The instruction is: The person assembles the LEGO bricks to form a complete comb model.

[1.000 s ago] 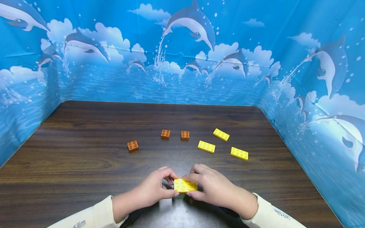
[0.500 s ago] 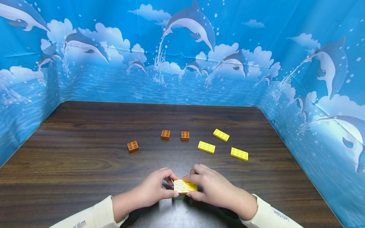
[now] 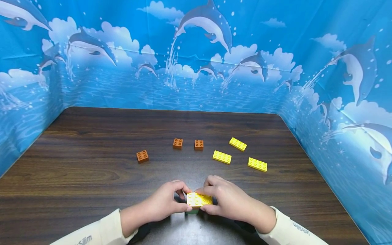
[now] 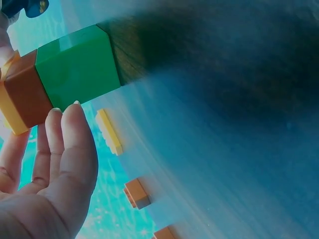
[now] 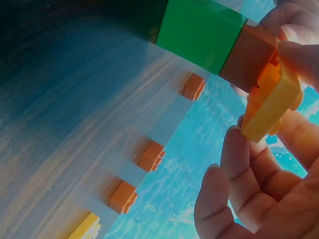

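A yellow eight-stud building brick [image 3: 199, 199] lies flat across the top of a small stack near the table's front edge. Below it are a brown brick [image 4: 27, 89] and, at the bottom, a taller green block [image 4: 77, 64]. The yellow one sticks out past the stack on the right, its hollow underside showing in the right wrist view. My left hand [image 3: 166, 200] pinches the stack's left side at the top, thumb in front and index finger behind. With thumb and fingers, my right hand [image 3: 226, 198] pinches the yellow brick's overhanging right part.
Beyond the hands, three brown four-stud bricks [image 3: 142, 156] lie spread out at the left and middle of the dark wooden table [image 3: 92, 153]. Three yellow eight-stud bricks [image 3: 222, 157] lie to the right. A blue dolphin-print curtain [image 3: 122, 88] closes off the back and sides.
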Tool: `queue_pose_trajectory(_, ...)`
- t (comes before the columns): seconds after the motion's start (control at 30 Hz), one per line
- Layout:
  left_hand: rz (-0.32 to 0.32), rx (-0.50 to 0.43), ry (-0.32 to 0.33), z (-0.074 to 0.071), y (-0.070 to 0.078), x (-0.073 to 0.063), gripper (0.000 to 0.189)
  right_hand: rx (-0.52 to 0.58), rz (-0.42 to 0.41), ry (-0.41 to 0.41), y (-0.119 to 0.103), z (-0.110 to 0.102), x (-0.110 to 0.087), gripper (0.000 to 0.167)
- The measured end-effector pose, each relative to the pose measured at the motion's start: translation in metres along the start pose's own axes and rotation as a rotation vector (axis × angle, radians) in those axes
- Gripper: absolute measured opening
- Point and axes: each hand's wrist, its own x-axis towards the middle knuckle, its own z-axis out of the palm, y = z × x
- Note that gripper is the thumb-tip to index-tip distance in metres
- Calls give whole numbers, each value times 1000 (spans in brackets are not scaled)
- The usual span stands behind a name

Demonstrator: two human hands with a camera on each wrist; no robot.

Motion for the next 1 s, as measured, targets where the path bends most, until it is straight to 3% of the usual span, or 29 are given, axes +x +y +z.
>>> queue_pose_trajectory(0.4,-3,-56,3,4,-2,0,27,189,119,-45,1,3,-3,32)
queue_pose_trajectory(1.0,-32,-96,-4,1,-3,0,31,175,137,-45,1,5,-2,32)
